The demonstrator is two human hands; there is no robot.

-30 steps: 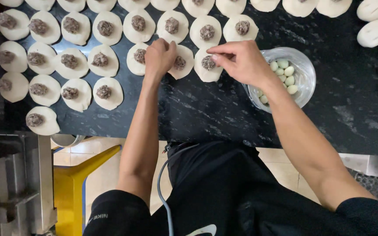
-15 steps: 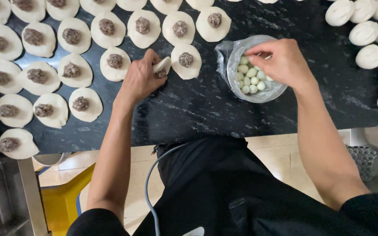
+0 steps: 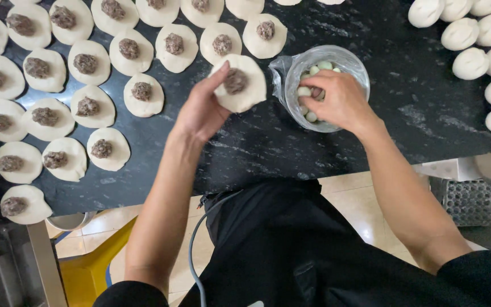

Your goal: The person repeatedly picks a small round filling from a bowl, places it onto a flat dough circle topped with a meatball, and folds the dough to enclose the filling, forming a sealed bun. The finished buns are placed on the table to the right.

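- My black apron front [image 3: 291, 250] is hanging nearest to me, with a grey cord [image 3: 195, 250] running down its left edge.
- A yellow stand [image 3: 86, 273] is sitting on the tiled floor below the counter edge, beside a grey metal frame [image 3: 12, 273].
- The black stone counter with pale flecks [image 3: 257, 153] is stretching across in front of me.
- My left hand [image 3: 203, 111] is lifting a round flat disc of white dough with a lump of brown minced filling in its middle [image 3: 238, 83]; the fingers are half curled under it and the thumb is pressing its near edge, so the disc is tilting clear of the counter.
- My right hand [image 3: 336, 99] is reaching into a clear plastic bowl lined with a thin bag [image 3: 350, 62], just right of the disc; the fingers are bunching loosely around small pale round eggs [image 3: 313, 71], though I cannot tell whether one is gripped.
- Rows of matching filled dough discs [image 3: 86, 62] are lying flat to the left and beyond.
- Closed white dough buns [image 3: 473, 62] are resting at the far right, well apart from the bowl.
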